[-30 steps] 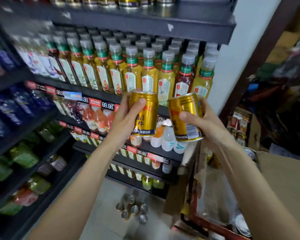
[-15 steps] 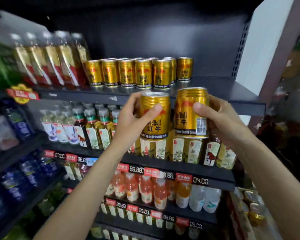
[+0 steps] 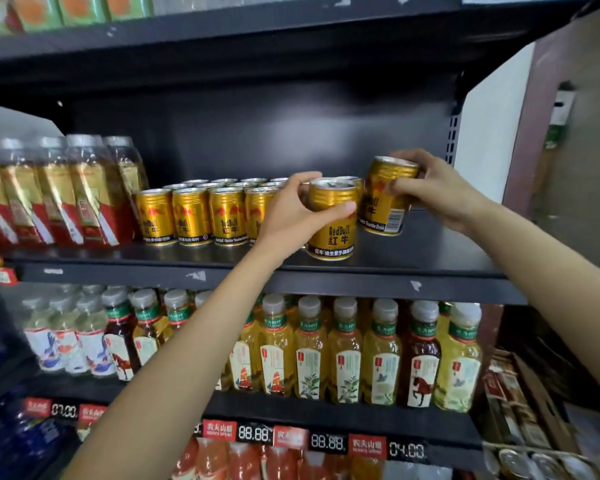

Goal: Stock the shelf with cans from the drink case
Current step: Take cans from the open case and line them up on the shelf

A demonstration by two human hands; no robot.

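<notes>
My left hand [image 3: 293,211] grips a gold can [image 3: 331,223] that stands upright at the front of the black shelf [image 3: 257,271], right of the row of gold cans [image 3: 191,216] standing there. My right hand [image 3: 433,190] holds a second gold can [image 3: 385,199] by its top, tilted, its base just over the shelf further back and to the right. The drink case [image 3: 520,403] with more cans shows at the lower right edge.
Red-and-gold bottles [image 3: 59,192] fill the shelf's left part. Tea bottles [image 3: 343,351] line the shelf below, with price tags [image 3: 326,441] under them. Bare shelf surface lies right of the held cans, up to the white side wall [image 3: 485,133].
Both hands rose from chest height to the can shelf and moved the two cans in over it. The left can now stands on the shelf; the right one is tilted over it.
</notes>
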